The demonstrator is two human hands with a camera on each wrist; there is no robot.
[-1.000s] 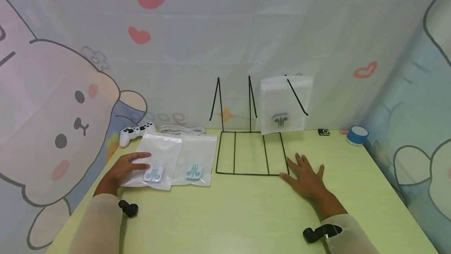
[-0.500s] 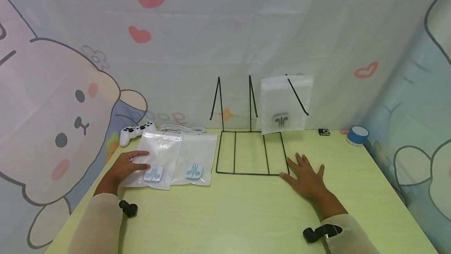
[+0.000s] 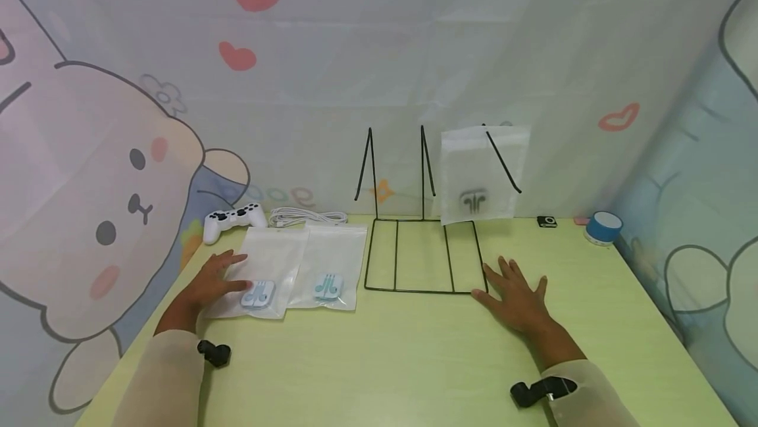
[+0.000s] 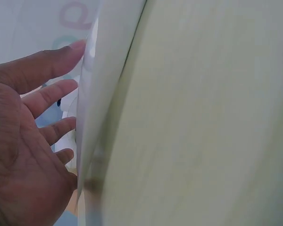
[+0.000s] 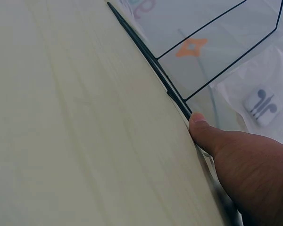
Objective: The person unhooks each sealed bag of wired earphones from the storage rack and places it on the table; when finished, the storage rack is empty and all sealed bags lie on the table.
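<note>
My left hand (image 3: 210, 282) lies at the left side of a clear zip bag (image 3: 275, 249), its fingertips touching the plastic. In the left wrist view, the fingers are spread against the bag's edge, which stands slightly off the table. Inside this bag is a small white case with light-blue earphones (image 3: 258, 294). A second zip bag (image 3: 340, 249) with a similar case lies partly under it. My right hand (image 3: 520, 302) rests with fingers spread at the front right corner of a black wire rack (image 3: 426, 291). Its thumb (image 5: 203, 129) touches the rack's base bar.
Another zip bag (image 3: 485, 164) with dark earphones hangs on the rack's right hook. Behind the flat bags are a white game controller (image 3: 233, 220) and a coiled white cable (image 3: 308, 217). A small black player (image 3: 547, 222) and a blue-white round speaker (image 3: 603, 227) stand at the back right.
My left hand's fingers have shifted slightly on the left bag, spreading a little, and the bag's top edge has moved slightly. My right hand stays at the rack's corner.
</note>
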